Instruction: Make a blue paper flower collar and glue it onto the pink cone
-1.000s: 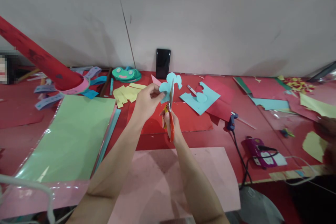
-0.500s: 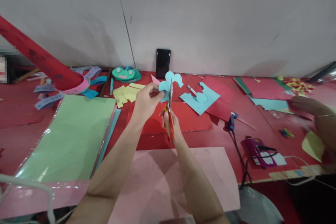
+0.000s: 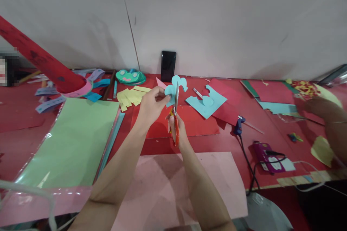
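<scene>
Between finger and thumb, my left hand [image 3: 154,103] pinches a light blue paper cutout [image 3: 170,90] with a wavy, scalloped outline. My right hand [image 3: 177,124] grips scissors [image 3: 175,130] with orange-red handles, their blades pointing up at the cutout's edge. Whether the blades are parted is hard to make out. Below both hands lies a red paper sheet [image 3: 189,122]. Just right of them rests a notched light blue paper scrap [image 3: 208,110] with a rounded piece and a pen-like stick [image 3: 197,93] on it.
A black phone [image 3: 168,65] leans on the wall. Yellow paper strips [image 3: 130,97], green frog-face cutouts [image 3: 131,77] and wrapped green sheets [image 3: 78,140] lie left. A glue gun [image 3: 239,126] and purple power strip [image 3: 268,157], both corded, lie right, near another person's hand [image 3: 316,108].
The blue cutout has dipped slightly and turned a little at the scissors. At the far right, the other person's hand has moved slightly, and a pale yellow paper now shows behind it.
</scene>
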Demonstrator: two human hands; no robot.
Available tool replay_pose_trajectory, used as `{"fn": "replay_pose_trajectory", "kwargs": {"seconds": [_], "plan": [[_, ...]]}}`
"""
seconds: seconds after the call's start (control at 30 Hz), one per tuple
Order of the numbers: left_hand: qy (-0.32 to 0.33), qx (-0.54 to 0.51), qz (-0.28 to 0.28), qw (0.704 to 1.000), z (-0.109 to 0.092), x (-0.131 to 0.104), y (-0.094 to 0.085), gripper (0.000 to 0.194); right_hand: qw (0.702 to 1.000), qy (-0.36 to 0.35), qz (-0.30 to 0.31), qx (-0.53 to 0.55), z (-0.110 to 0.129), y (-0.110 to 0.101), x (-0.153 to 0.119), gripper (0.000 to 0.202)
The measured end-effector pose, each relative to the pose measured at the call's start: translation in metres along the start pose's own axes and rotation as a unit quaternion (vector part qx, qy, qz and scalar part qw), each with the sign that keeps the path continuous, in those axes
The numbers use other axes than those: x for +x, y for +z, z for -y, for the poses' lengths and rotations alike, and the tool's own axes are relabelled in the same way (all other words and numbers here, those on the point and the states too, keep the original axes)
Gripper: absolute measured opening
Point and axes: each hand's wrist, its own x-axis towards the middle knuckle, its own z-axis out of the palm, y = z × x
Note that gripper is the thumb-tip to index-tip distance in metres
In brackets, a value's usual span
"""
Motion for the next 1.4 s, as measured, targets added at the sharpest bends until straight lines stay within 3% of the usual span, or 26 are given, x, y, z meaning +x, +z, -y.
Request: {"fn": "replay_pose_trajectory", "kwargs": {"seconds": [0.87, 1.23, 1.4], "plan": [[-0.053, -0.055, -0.022, 0.997, 0.01, 0.003, 0.01, 0.019, 1.0, 0.017, -0.02, 0.016, -0.006, 0.001, 0.002, 0.046], [-0.107, -0.177, 0.004, 0.978, 0.021, 0.005, 0.016, 0.024, 0.999, 0.032, -0.027, 0.03, -0.005, 0.002, 0.001, 0.047], [-0.086, -0.121, -0.017, 0.989, 0.018, 0.003, 0.015, 0.023, 0.998, 0.029, -0.041, 0.027, -0.003, 0.001, 0.001, 0.048]]}}
